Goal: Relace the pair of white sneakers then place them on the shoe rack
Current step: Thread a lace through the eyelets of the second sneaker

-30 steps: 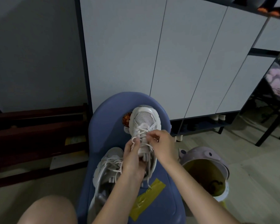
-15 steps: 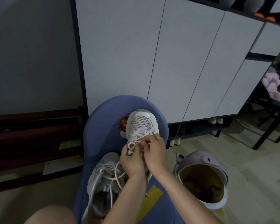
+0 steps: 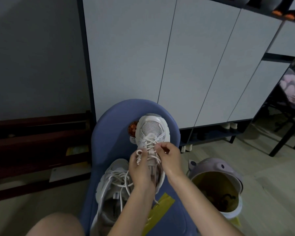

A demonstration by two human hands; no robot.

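A white sneaker [image 3: 152,130] lies toe-away on a blue seat [image 3: 112,126], its lace crossed over the front eyelets. My left hand [image 3: 140,169] pinches a small loop of the white lace [image 3: 139,152] at the shoe's left side. My right hand [image 3: 169,157] pinches the lace at the right side of the tongue. The second white sneaker [image 3: 112,188] lies at the near left on the seat, its loose lace trailing across it under my left wrist. Both hands cover the first shoe's middle.
A pale purple bin [image 3: 215,184] with a yellow liner stands on the floor to the right. White cabinet doors [image 3: 160,57] rise behind, with an open low shelf [image 3: 220,132] holding shoes. Dark wooden slats [image 3: 37,143] lie at the left. My knee [image 3: 56,225] shows at the bottom.
Both hands stayed on the first sneaker's lace, shifting slightly. My left hand now holds a small loop out at the shoe's left side. The camera view moved a little.
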